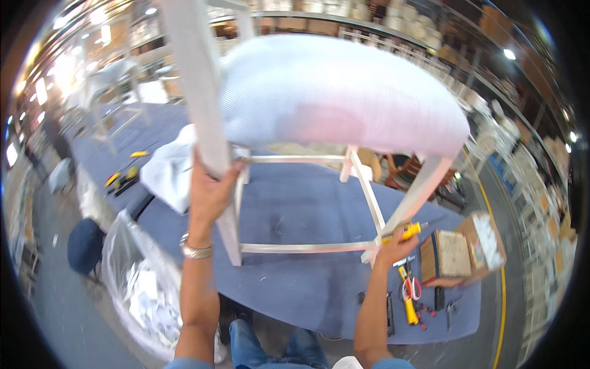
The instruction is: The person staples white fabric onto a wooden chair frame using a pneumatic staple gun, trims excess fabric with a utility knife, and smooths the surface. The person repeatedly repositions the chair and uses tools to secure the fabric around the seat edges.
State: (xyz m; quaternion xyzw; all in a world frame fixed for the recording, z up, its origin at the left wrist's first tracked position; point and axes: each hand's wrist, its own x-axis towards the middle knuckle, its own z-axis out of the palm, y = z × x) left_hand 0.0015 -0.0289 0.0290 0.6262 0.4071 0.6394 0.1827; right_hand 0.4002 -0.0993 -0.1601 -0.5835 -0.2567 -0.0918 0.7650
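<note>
A white wooden chair with a padded, pale fabric seat (344,92) stands on a blue-grey covered table (295,203), its legs joined by stretchers. My left hand (211,190) is wrapped round the upright post (206,92) at the chair's left side, just below seat height. In my right hand (396,249) is a yellow-handled screwdriver (413,230), its thin shaft pointing away to the right. That hand is beside the foot of the chair's right leg (424,187); whether it touches the leg I cannot tell.
At right on the table lie scissors (410,289), a yellow tool (409,307) and small pieces, near a cardboard box (445,258). White cloth (172,169) and more yellow-black tools (126,178) sit left. A plastic bag of scraps (144,289) stands by the table's left edge.
</note>
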